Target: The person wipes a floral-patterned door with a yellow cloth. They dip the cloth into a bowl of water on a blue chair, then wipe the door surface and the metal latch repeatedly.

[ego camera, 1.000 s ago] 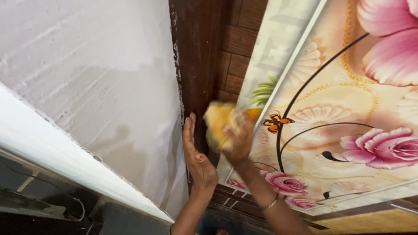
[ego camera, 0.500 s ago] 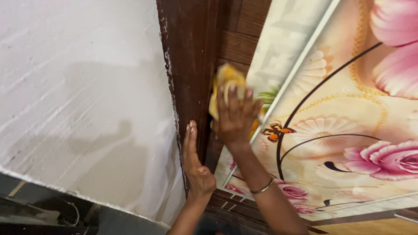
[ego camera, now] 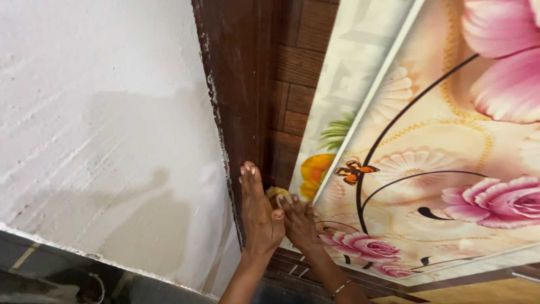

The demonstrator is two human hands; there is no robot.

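Down from higher up comes the right hand (ego camera: 301, 225), its grip closed on the yellow cloth (ego camera: 277, 195) beside the flat, empty left hand (ego camera: 257, 211); squeezed between hands, the cloth could slip.

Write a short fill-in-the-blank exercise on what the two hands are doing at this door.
1. The right hand presses a cloth whose colour is ____.
2. The left hand lies flat against the dark ____ door frame.
3. The door panel is printed with large flowers coloured ____.
4. Left of the frame, the plastered wall is painted ____.

Missing words: yellow; brown; pink; white
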